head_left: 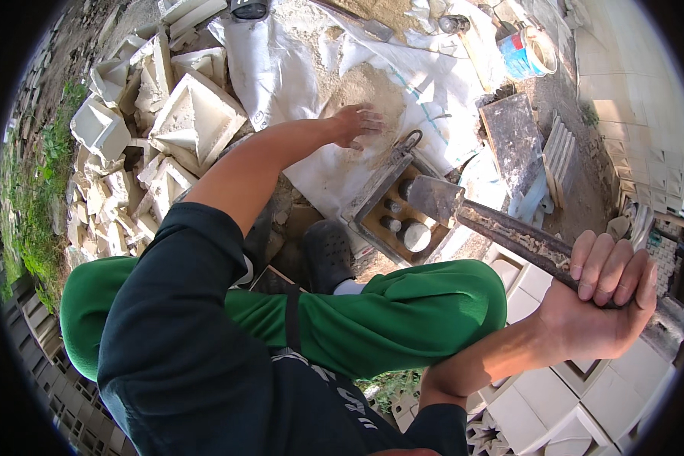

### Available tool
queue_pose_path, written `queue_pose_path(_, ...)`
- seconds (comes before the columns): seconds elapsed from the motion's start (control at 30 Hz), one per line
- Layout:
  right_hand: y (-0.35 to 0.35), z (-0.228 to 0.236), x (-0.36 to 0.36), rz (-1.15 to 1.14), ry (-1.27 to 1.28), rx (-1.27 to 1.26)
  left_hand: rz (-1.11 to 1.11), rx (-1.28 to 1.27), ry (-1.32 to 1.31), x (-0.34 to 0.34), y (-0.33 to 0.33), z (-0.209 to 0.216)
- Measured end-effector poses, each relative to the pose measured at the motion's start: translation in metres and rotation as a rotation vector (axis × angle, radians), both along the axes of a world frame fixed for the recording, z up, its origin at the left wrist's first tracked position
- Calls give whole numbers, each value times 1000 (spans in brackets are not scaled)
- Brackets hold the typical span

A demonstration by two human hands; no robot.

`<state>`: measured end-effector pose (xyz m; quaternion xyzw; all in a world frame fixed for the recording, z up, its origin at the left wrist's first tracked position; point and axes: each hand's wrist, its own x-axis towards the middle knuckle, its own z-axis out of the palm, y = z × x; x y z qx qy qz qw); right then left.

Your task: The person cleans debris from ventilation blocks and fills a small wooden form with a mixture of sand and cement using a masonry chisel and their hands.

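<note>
My left hand (359, 126) reaches over a patch of pale sandy powder (368, 90) on a white plastic sheet (281, 72). Its fingers are stretched out and hold nothing; whether they touch the powder I cannot tell. In my right hand (614, 292) is a long dirty metal bar with a flat blade (520, 234), its fingers wrapped round the shaft. The blade end hangs over a rectangular mold box (361, 215), hiding part of it. Several round plugs stand inside the box, the largest a white-topped cylinder (415, 236). A metal loop handle (411, 140) sits at its far corner.
Broken cream-coloured hollow blocks (197, 125) are heaped at left. A blue and white bucket (526, 53) stands far right, with a dark board (511, 140) nearer. Pale blocks (543, 391) lie at lower right, below my right arm. My green-clad knee (463, 304) is beside the box.
</note>
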<state>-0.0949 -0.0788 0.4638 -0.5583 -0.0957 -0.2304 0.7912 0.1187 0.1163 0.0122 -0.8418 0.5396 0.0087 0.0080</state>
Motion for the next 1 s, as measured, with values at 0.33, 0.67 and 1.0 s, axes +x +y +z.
queue_pose_path(0.33,-2,1,-5,9,-19,5,120,-72,34,-58,38,68)
queue_pose_path(0.67,-12,2,-5,171,-8,67,551,445,159,-57,248,207)
queue_pose_path(1.0,-31,-10,3,98,52,133,1118,442,537,-194,375,207)
